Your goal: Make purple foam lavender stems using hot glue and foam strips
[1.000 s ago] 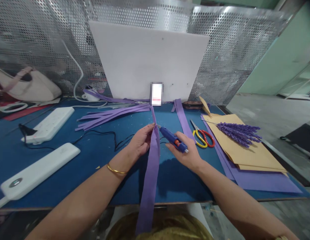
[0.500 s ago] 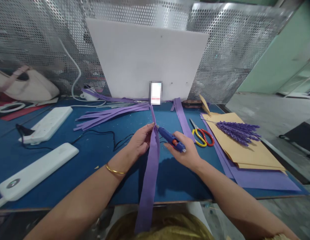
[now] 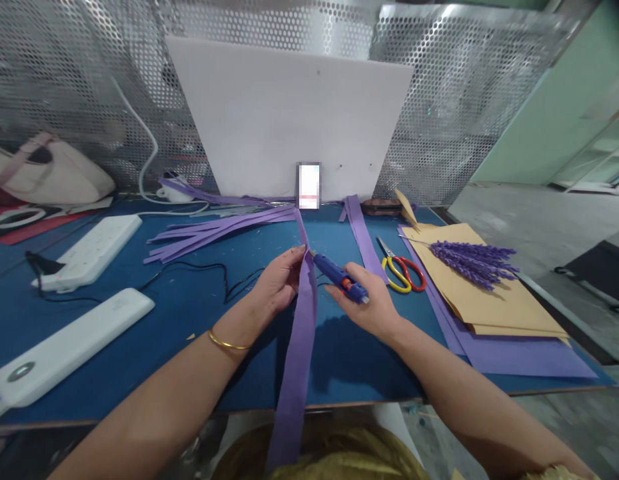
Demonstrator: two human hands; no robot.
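A long purple paper strip (image 3: 295,353) runs from mid-table over the front edge towards my lap. My left hand (image 3: 282,283) pinches it near its narrow, folded upper part. In my right hand (image 3: 370,300) is a blue glue gun (image 3: 334,272), its nozzle touching or very close to the strip beside my left fingertips. Whether glue is coming out is too small to tell. Right of the glue gun lie scissors (image 3: 403,272) with one yellow and one red handle, beside another purple strip (image 3: 363,233).
Cut purple strips (image 3: 214,230) lie at back left, near a white power strip (image 3: 92,252) and a long white device (image 3: 72,347). Tan paper sheets (image 3: 494,310) bear purple lavender sprigs (image 3: 472,263). A phone (image 3: 309,187) leans on a white board (image 3: 294,120).
The view has shifted very slightly. Both hands, the glue gun and the purple strip keep nearly the same positions relative to one another.
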